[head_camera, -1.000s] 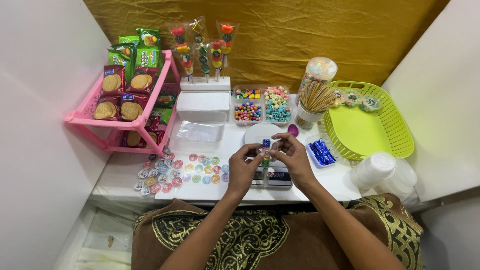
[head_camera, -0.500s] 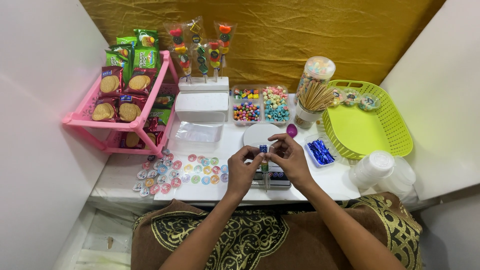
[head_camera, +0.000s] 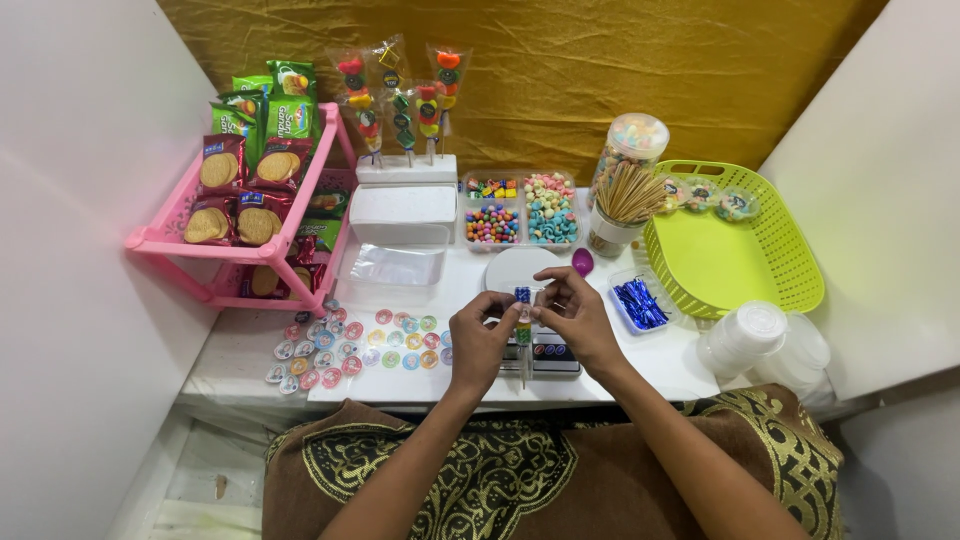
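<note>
Both hands meet above the small scale (head_camera: 541, 355) at the table edge. The left hand (head_camera: 478, 343) and the right hand (head_camera: 577, 318) pinch a candy skewer (head_camera: 522, 322) between their fingertips, the other fingers curled.

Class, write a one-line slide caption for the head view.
Both hands, left hand and right hand, hold a candy skewer above a white table.

Pink rack (head_camera: 160, 240), green basket (head_camera: 735, 265), round stickers (head_camera: 330, 350), wooden skewers (head_camera: 628, 195).
</note>
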